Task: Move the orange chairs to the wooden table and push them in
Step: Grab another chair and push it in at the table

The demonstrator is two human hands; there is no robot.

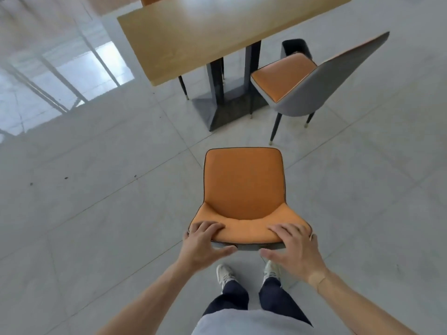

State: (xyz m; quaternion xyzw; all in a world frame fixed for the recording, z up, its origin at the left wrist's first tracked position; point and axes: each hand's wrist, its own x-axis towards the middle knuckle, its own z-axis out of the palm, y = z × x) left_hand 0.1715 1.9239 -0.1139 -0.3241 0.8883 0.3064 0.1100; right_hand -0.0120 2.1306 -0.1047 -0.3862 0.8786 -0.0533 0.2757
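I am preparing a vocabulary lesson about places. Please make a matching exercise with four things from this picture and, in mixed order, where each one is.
Things:
1. held orange chair
2. second orange chair
3. wooden table
4. white shoes

Places:
A. on the floor, below the held chair's backrest
B. at the table's right side, not pushed in
C. at the top of the view, on a dark base
D. in the middle, gripped at the backrest by the left hand and right hand

Pairs: 1-D, 2-B, 3-C, 4-A
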